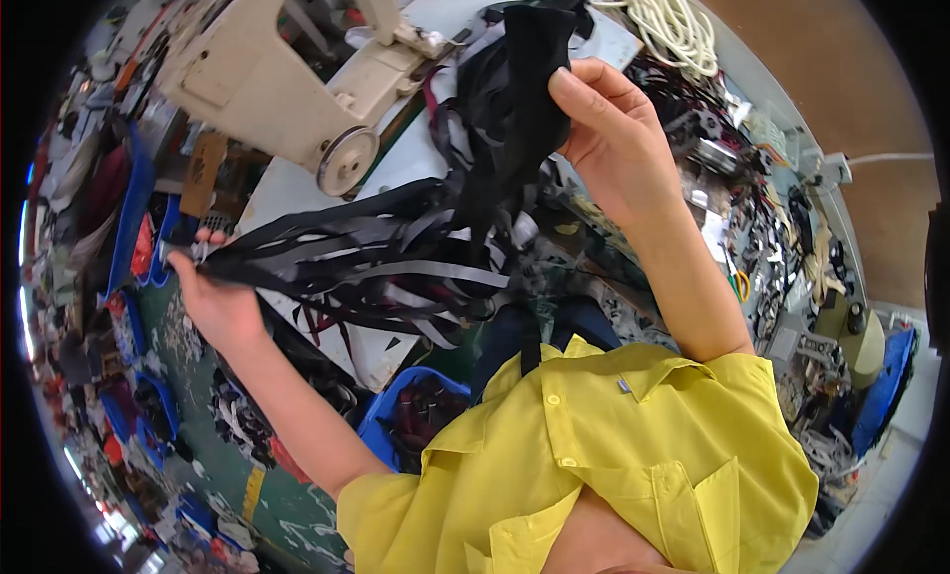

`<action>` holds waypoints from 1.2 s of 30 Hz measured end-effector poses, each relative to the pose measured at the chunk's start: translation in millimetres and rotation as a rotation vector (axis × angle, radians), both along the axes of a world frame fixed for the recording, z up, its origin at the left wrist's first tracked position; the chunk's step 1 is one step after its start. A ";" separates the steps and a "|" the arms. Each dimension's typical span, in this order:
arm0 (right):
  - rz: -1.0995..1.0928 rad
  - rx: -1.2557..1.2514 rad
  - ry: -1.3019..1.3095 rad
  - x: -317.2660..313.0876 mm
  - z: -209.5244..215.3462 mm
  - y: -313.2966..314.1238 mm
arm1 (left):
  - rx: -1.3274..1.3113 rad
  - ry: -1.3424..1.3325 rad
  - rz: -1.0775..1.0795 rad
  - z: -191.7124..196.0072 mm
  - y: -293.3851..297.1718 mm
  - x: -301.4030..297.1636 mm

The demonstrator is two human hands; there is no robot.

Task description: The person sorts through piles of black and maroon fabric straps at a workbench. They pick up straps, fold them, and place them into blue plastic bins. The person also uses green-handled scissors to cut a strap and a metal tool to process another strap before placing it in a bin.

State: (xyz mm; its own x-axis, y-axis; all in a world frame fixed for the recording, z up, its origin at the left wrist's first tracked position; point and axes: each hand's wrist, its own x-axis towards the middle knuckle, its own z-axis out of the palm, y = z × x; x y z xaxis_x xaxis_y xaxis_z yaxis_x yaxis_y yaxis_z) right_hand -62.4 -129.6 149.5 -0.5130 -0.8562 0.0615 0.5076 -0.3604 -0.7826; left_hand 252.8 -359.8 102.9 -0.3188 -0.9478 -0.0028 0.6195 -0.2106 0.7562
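Watching through my remote feed, I have the left hand (223,305) out to the side, thumb and fingers pinched narrow on the gathered end of a bundle of strips (368,228), black and grey. The bundle runs from those fingertips toward the right, loose ends drooping below the line of the grip. I'd say it's held by one end so the strips hang apart instead of balling up.

Up on the other side, the right hand (623,148) pinches the edge of a black cloth (539,64), thumb in front, the other fingers partly hidden behind it. The cloth drops from that thumb into the dark tangle between both hands; where it meets the strips, I can't tell. The wide spread between the hands probably keeps the lengths clear of each other.

Beyond the left fingers sits a cream sewing machine (233,64), its handwheel (348,161) facing the bundle, on a white table (280,188) that takes some of the droop. Past the right fingertips lies a coil of white cord (661,22). Nearer the body than the left fingers, a blue bin (380,416) holds dark scraps, likely parked there for easy reach.
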 end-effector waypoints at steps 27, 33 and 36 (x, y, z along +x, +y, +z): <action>0.064 -0.026 0.922 108.6 13.8 -96.4 | -0.001 -0.051 -0.115 71.8 90.9 -60.5; 0.173 -0.074 0.741 103.4 3.7 -109.1 | 0.038 -0.058 -0.207 73.0 92.6 -66.9; 0.233 0.034 0.742 99.9 5.2 -112.8 | -0.020 -0.117 -0.143 68.3 92.0 -69.5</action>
State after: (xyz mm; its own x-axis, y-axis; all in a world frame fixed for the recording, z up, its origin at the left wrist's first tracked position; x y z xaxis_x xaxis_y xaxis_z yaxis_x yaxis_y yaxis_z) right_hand 37.5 -242.4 154.7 -0.1545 -0.9445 0.2900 -0.0932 -0.2783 -0.9560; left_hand 183.3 -267.8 171.2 -0.4488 -0.8931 -0.0295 0.4919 -0.2745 0.8262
